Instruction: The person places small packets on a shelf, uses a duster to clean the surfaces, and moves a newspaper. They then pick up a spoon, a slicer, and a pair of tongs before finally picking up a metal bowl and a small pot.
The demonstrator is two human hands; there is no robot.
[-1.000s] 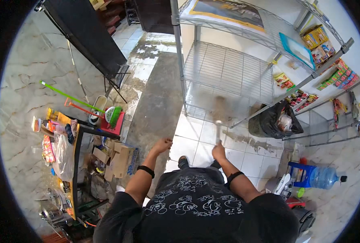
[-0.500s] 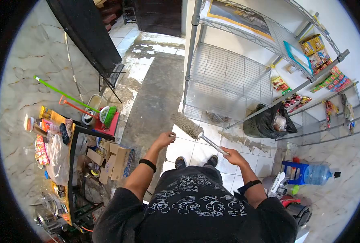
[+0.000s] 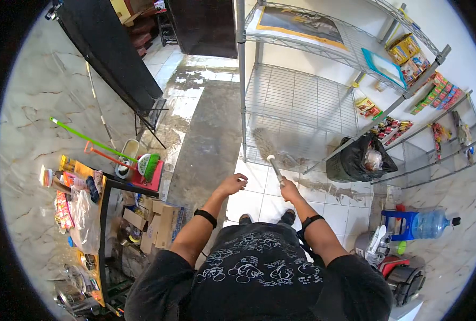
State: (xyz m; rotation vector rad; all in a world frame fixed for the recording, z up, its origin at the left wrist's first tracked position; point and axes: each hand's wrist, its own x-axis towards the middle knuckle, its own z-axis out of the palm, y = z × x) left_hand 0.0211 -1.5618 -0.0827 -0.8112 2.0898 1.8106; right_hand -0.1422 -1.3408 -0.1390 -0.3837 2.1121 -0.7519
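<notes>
A duster with a fluffy grey-beige head [image 3: 264,143] and a pale handle is in my right hand [image 3: 290,191], whose fingers wrap round the lower handle. The duster's head lies over the lower left part of the metal wire shelf [image 3: 307,96]. My left hand [image 3: 233,184] hangs in the air left of the handle, touching nothing, its fingers loosely curled and apart.
A bin with a black bag [image 3: 362,160] stands at the shelf's right. Rightward are a blue stool [image 3: 395,224] and a water bottle [image 3: 429,224]. A cluttered table [image 3: 100,214], cardboard box [image 3: 167,224] and green broom [image 3: 151,167] are on the left.
My right hand has moved forward and left, and the duster has swung more upright, its head now over the shelf's lower part. My left hand has shifted slightly right in view.
</notes>
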